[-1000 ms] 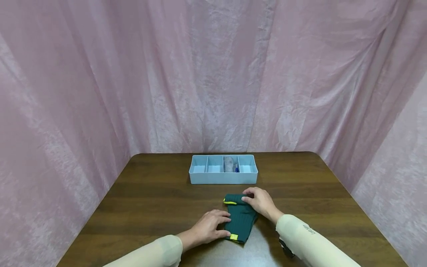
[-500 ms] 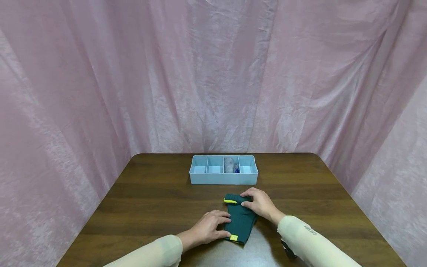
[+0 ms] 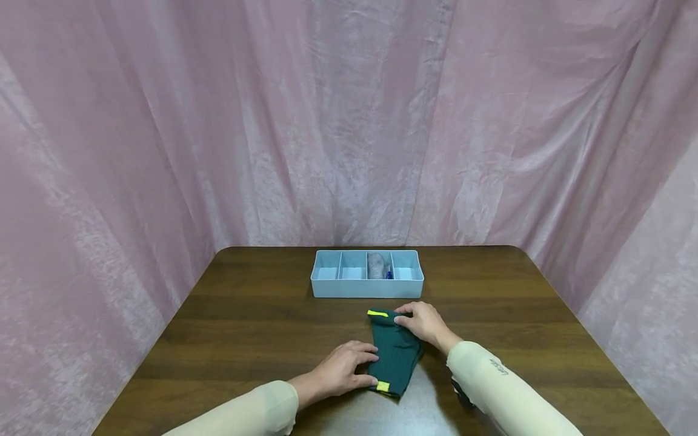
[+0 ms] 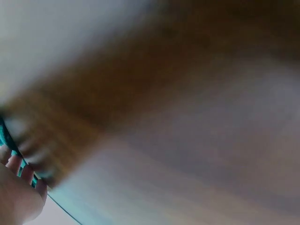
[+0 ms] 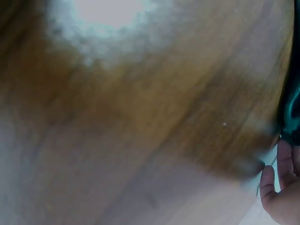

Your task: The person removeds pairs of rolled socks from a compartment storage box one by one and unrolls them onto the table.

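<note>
the right hand pinches the green cloth at one o'clock, fingers clamped on it; the left hand, fingers apart, touches it at eight.

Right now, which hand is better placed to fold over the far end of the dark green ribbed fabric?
Probably the right hand: it grips the far end of the fabric, while the left hand touches the left edge, near the square yellow patch.
</note>
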`<state>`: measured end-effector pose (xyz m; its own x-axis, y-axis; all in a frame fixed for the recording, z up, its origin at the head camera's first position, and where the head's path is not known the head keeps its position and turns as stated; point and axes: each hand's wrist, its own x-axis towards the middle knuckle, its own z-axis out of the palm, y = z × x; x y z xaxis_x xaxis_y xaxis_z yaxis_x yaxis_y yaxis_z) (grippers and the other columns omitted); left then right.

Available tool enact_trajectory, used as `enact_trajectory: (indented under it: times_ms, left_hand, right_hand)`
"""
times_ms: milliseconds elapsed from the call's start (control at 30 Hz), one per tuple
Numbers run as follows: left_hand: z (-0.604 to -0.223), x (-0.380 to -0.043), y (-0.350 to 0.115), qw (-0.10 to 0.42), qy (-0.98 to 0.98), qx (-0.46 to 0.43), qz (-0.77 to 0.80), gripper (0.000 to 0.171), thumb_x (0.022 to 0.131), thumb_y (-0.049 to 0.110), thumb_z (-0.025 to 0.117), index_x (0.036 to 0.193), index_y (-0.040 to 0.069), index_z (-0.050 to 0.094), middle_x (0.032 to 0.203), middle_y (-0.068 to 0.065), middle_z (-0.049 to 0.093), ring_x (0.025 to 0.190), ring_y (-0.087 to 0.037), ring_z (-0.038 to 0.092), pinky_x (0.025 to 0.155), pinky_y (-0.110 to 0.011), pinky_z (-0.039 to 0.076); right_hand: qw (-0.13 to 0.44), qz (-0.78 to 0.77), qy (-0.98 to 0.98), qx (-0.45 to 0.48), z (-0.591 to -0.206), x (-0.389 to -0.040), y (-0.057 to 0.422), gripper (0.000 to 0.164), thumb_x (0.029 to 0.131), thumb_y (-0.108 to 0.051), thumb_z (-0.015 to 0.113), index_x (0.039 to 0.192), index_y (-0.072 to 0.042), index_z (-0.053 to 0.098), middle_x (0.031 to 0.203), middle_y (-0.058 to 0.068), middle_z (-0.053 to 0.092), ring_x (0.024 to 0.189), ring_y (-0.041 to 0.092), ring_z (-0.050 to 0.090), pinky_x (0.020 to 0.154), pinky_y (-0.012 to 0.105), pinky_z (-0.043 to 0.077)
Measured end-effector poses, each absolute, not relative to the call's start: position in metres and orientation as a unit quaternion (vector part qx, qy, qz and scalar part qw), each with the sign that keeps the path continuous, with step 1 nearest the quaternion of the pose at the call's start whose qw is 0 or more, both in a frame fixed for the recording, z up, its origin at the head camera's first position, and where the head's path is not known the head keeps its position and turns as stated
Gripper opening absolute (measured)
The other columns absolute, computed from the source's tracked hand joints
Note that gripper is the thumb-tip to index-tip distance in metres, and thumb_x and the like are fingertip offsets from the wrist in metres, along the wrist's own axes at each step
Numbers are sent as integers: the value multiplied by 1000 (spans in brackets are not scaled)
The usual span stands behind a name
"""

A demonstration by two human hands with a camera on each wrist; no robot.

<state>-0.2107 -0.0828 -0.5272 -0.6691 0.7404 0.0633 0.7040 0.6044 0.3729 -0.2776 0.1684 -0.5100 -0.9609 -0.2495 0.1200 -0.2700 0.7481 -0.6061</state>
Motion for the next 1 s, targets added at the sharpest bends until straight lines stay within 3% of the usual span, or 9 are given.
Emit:
enact_trajectory:
  times_ms: [333, 567, 767, 1000]
  left_hand:
    - [-527, -204, -84, 56, 889, 408, 200, 47, 95, 44, 66, 129, 12, 66, 138, 0, 57, 129, -18, 49, 105, -40, 42]
    - [-531, -203, -88, 59, 887, 406, 212, 48, 95, 44, 65, 129, 11, 66, 138, 0, 57, 129, -18, 50, 105, -40, 42]
    - [-534, -203, -88, 41, 885, 411, 213, 47, 95, 43, 66, 128, 11, 67, 138, -1, 57, 129, -20, 50, 105, -41, 43]
    - [-531, -205, -87, 55, 887, 403, 218, 48, 95, 43, 65, 131, 11, 65, 140, -1, 56, 132, -23, 48, 107, -43, 40]
  right_hand:
    - [33, 358, -926, 119, -516, -275, 172, 25, 93, -22, 71, 114, -10, 74, 111, 6, 71, 109, 29, 62, 96, 50, 46]
    - [87, 351, -909, 208, -521, -272, 173, 21, 86, -14, 78, 107, -14, 77, 105, -2, 68, 98, 22, 63, 87, 46, 50]
    - [60, 314, -926, 199, -523, -273, 171, 22, 85, -17, 79, 107, -14, 76, 105, 0, 70, 104, 26, 63, 94, 50, 47]
    - [49, 303, -939, 153, -516, -281, 166, 18, 87, -15, 76, 105, -13, 78, 106, 5, 72, 107, 30, 64, 93, 50, 48]
